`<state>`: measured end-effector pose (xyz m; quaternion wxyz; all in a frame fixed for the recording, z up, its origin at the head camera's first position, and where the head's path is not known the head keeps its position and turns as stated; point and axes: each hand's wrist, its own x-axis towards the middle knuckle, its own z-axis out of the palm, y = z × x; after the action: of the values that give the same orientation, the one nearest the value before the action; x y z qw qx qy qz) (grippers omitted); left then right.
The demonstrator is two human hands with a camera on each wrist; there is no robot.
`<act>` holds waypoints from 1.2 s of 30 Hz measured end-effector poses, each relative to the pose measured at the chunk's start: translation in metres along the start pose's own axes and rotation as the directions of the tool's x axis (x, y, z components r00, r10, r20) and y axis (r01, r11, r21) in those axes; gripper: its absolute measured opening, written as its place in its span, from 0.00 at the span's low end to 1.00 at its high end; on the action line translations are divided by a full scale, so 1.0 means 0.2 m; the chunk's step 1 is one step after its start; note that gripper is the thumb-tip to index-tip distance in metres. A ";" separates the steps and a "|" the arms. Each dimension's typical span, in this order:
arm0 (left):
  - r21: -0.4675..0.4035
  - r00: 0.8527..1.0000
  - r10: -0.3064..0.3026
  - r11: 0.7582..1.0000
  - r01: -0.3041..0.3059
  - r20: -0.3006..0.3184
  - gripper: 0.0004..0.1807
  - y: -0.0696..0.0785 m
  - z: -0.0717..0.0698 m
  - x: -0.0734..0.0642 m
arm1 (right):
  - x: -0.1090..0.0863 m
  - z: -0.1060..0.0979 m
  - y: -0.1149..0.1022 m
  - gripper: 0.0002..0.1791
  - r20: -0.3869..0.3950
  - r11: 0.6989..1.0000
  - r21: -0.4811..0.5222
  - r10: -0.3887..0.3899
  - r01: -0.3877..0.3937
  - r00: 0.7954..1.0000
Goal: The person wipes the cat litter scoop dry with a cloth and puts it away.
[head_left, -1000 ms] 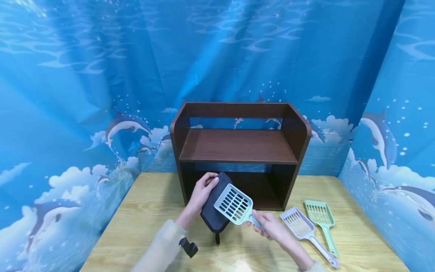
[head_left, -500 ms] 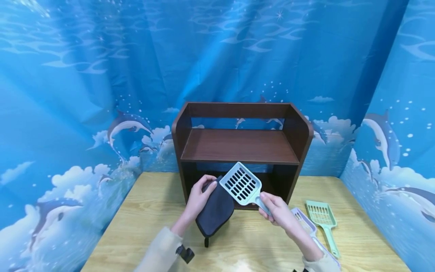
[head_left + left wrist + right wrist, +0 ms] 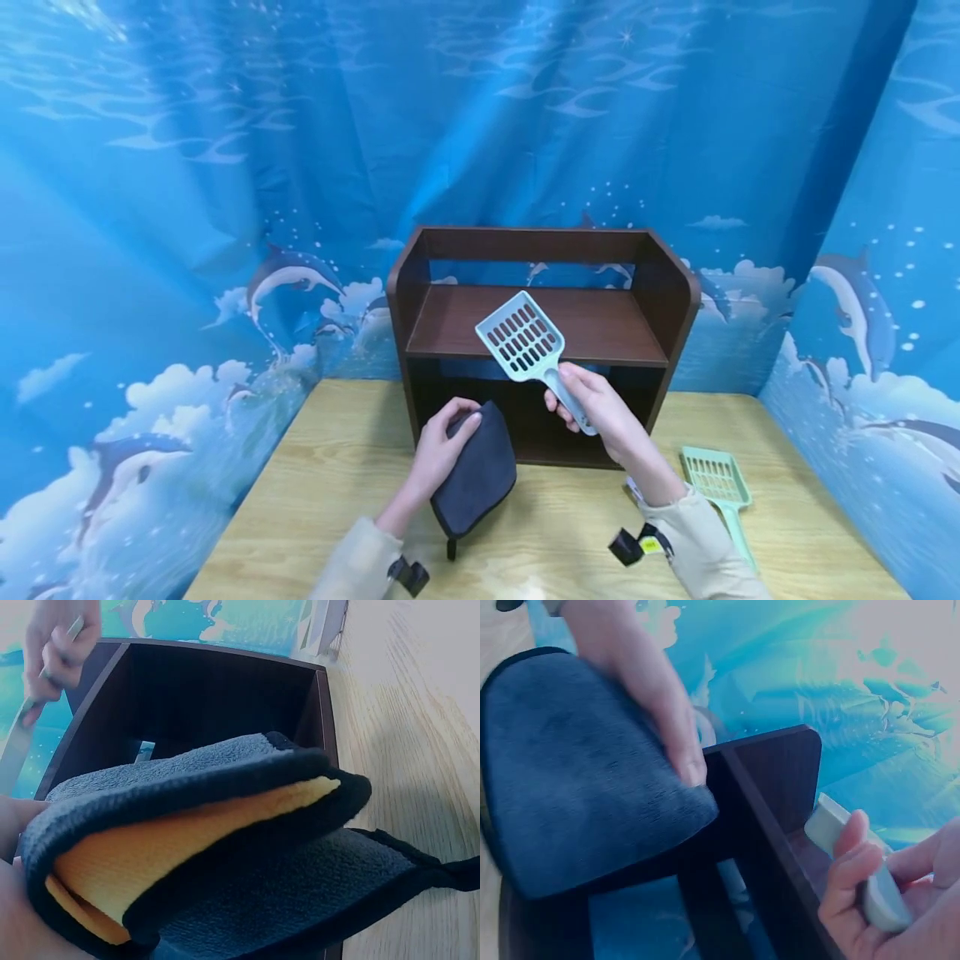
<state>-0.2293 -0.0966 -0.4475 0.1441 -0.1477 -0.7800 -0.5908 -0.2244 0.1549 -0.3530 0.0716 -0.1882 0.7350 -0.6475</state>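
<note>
Left hand (image 3: 442, 442) pinches dark cloth (image 3: 482, 468), right hand (image 3: 602, 403) curls fingers round scoop (image 3: 543, 368) by handle, prob for control, both fronting shelf (image 3: 600, 325).

Open room is running along the counter (image 3: 322, 475) left of the brown shelf unit (image 3: 663, 296). The dark folded cloth (image 3: 480, 471) in the left grip (image 3: 444, 442) is blocking the left of the lower compartment (image 3: 536, 437), while a gap is leading inside between the cloth and the right grip (image 3: 597, 407). The raised blue scoop (image 3: 545, 367) is obstructing the middle of the upper shelf (image 3: 611, 321). A green scoop (image 3: 722, 498) is crowding the counter's right.
</note>
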 end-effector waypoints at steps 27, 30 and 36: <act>-0.028 1.000 -0.011 1.000 0.011 -0.010 0.06 -0.02 -0.06 -0.04 | 0.63 0.21 -0.20 0.21 0.129 0.971 0.150 0.168 -0.186 0.977; -0.025 1.000 -0.013 1.000 0.012 -0.016 0.06 -0.03 -0.07 -0.04 | 0.67 0.22 -0.18 0.20 0.128 0.967 0.150 0.186 -0.204 0.974; -0.037 1.000 -0.008 0.999 0.007 -0.010 0.06 -0.04 -0.07 -0.05 | 0.75 0.23 -0.17 0.20 0.088 0.965 0.132 0.215 -0.225 0.973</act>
<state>-0.2232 -0.1133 -0.4541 0.1430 -0.1444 -0.7687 -0.6065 -0.3402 0.0529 -0.3067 0.1831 -0.1236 0.7005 -0.6786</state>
